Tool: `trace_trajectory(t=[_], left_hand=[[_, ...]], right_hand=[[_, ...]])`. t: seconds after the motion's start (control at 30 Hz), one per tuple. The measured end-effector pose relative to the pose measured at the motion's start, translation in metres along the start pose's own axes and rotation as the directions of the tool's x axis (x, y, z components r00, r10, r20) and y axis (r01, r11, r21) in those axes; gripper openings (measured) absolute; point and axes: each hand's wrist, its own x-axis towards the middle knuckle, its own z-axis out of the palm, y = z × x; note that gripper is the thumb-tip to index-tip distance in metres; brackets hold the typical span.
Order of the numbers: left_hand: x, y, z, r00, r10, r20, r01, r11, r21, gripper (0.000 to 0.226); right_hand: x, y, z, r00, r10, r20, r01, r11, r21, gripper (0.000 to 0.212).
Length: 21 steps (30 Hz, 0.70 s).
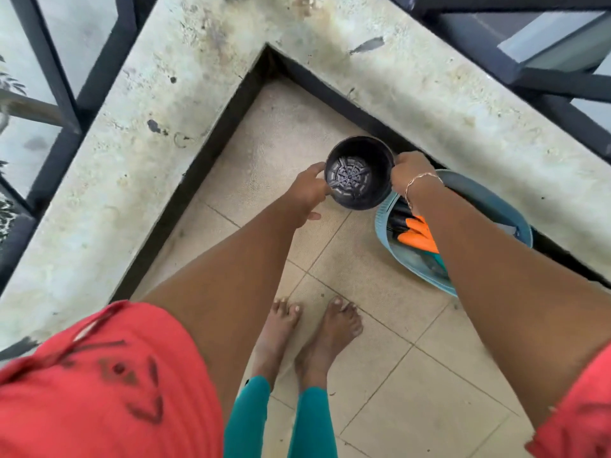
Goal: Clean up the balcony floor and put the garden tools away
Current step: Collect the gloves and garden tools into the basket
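Grip first: we record the left hand (305, 190) with fingers curled against the left wall of the black pot (358, 173), and the right hand (411, 173) pinching its right rim, a thin bracelet (420, 183) on that wrist. The pot is held between both hands, mouth up toward the camera, showing only its slotted base inside. It sits over the corner of the tiled floor (380, 325), just beside the teal basket (496, 193), which stands against the wall and holds orange-handled tools (418, 233). A stained concrete ledge (165, 143) borders the corner, dark railing (59, 77) beyond. Bare feet (310, 332) stand on the tiles below.
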Motion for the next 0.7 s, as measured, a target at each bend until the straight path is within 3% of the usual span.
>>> trace_trajectory(t=[0.17,0.3,0.37,0.47,0.57,0.7], left_hand=[[0.001,0.002,0.012,0.999,0.007,0.045,-0.008,1.000,0.023,0.069],[-0.011,-0.008,0.013,0.997,0.067,-0.027,-0.063,0.989,0.133,0.069],[-0.032,-0.024,0.006,0.984,0.164,-0.069,-0.129,0.924,0.361,0.066],[-0.073,-0.051,-0.010,0.965,0.254,-0.063,-0.136,0.694,0.707,0.064],[-0.123,-0.068,-0.028,0.955,0.287,-0.069,-0.132,0.624,0.770,0.062],[-0.219,-0.087,-0.062,0.942,0.268,-0.203,-0.024,0.654,0.756,0.060]], right_hand=[[0.001,-0.002,-0.015,1.000,-0.023,0.004,0.023,0.998,-0.057,0.028],[-0.019,0.000,-0.021,0.998,-0.058,-0.004,0.057,0.997,-0.042,0.036],[-0.043,0.006,-0.022,0.993,-0.103,-0.059,0.099,0.993,-0.066,0.042],[-0.097,0.015,-0.019,0.976,-0.161,-0.145,0.148,0.984,-0.098,0.049],[-0.163,0.015,-0.018,0.970,-0.182,-0.162,0.168,0.981,-0.095,0.051],[-0.270,0.013,-0.031,0.938,-0.258,-0.231,0.252,0.966,-0.053,0.057]])
